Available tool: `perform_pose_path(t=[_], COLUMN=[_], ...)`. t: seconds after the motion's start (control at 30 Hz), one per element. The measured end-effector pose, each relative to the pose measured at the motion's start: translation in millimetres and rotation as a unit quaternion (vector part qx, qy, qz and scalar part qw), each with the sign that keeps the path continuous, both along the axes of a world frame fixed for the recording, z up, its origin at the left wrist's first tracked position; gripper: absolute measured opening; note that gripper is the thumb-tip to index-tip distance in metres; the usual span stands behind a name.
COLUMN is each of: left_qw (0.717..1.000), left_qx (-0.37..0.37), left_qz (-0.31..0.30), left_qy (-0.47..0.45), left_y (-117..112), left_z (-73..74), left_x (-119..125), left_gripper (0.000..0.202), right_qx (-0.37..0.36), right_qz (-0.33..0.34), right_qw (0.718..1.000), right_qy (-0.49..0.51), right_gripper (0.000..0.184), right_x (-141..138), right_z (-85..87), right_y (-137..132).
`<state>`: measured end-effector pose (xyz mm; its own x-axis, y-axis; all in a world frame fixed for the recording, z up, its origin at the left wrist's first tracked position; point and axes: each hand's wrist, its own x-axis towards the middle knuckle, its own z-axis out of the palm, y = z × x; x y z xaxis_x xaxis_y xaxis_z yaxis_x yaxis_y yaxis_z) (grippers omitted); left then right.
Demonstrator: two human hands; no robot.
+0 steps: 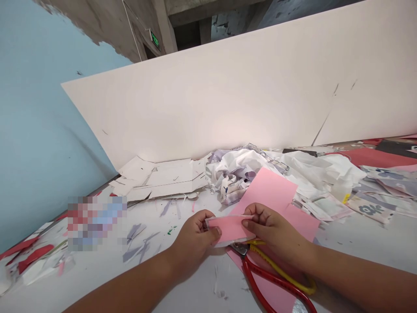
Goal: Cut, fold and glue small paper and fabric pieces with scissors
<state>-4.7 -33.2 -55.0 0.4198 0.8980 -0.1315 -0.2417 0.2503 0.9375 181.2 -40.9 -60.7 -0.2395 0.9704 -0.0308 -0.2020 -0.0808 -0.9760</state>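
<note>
Between my two hands is a small pink paper piece (230,228) with a whitish, translucent edge. My left hand (195,234) pinches its left end, thumb on top. At the right end, my right hand (269,228) grips it between thumb and fingers. Just below the piece lie scissors (260,280) with one red and one yellow handle; their blades are mostly hidden. Larger pink paper sheets (269,190) spread under and behind my right hand, partly covered by it and by the scissors.
Flattened white cardboard (169,176) lies at the back left. Crumpled white plastic and paper (241,167) pile up behind the hands. Patterned pouches (371,208) and red sheets (374,157) sit to the right. Red and grey scraps (35,257) litter the left. A white panel (228,95) stands behind.
</note>
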Motion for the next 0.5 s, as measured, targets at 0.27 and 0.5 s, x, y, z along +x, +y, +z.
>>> perform_pose_path(t=[0.27, 0.5], left_qw=[0.999, 0.999], left_qx=[0.027, 0.026], left_qz=[0.023, 0.038], left_qy=[0.013, 0.021], left_y=[5.6, 7.3], left_z=[-5.8, -6.9], left_x=[-3.0, -4.2], left_gripper=[0.015, 0.014], right_qx=[-0.02, -0.05], right_qz=[-0.001, -0.037], right_qw=[1.0, 0.998], right_qy=[0.0, 0.013], right_gripper=[0.019, 0.022], right_x=[0.6, -0.3], right_z=[-2.4, -1.6], right_y=[5.9, 7.0])
